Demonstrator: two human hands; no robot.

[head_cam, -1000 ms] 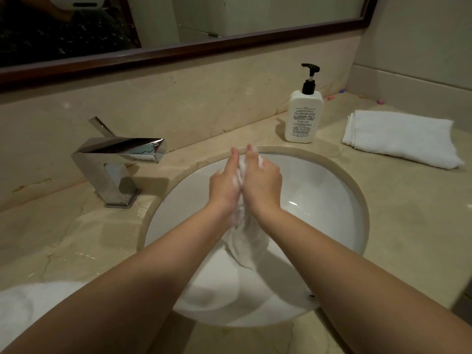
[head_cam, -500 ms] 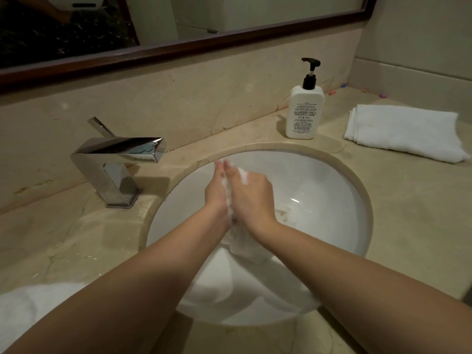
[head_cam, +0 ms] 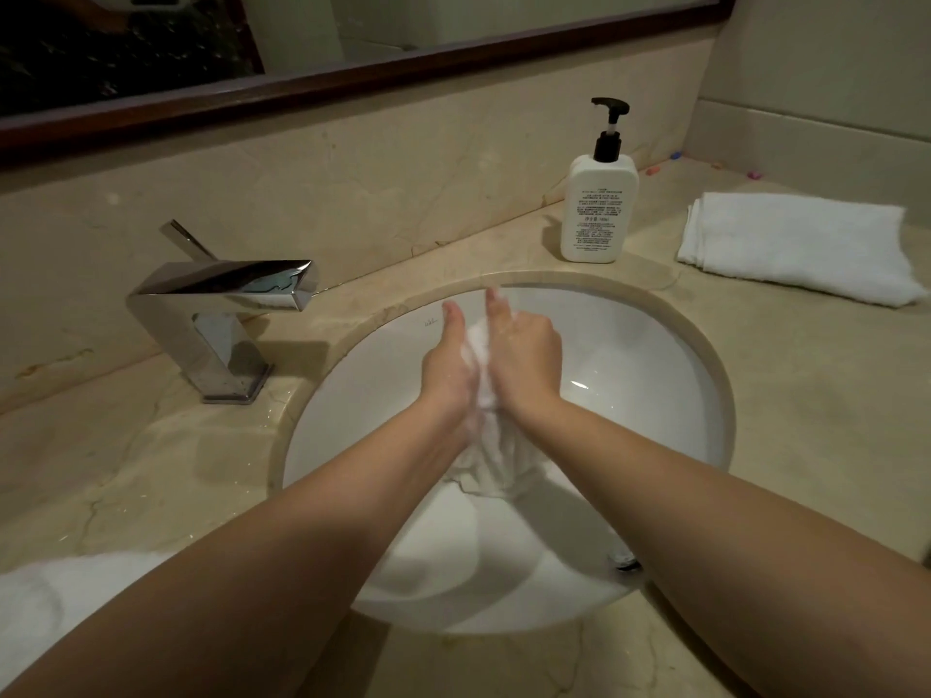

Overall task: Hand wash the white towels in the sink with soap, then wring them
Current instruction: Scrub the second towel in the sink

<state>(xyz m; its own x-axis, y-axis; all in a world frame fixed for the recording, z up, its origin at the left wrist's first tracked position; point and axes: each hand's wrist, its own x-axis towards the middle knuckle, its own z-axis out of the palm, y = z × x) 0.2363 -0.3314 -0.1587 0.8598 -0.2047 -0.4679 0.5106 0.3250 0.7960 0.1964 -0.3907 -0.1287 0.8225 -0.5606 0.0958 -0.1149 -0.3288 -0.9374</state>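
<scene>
Over the white sink (head_cam: 655, 375) a wet, soapy white towel (head_cam: 496, 460) is pressed between my two palms, its loose end hanging below my wrists into the basin. My left hand (head_cam: 446, 367) lies flat on the towel's left side with straight fingers pointing away from me. My right hand (head_cam: 524, 352) presses flat on the right side, reaching a little farther forward. Foam shows between the palms. A white soap pump bottle (head_cam: 599, 209) stands behind the sink on the right.
A folded white towel (head_cam: 801, 246) lies on the marble counter at the far right. A chrome tap (head_cam: 221, 304) stands left of the sink, no water running. Another white cloth (head_cam: 45, 612) sits at the lower left counter edge. A mirror hangs above.
My hands slid back and forth against each other on the towel, rubbing it; now the right reaches farther forward than the left. The view shifted slightly.
</scene>
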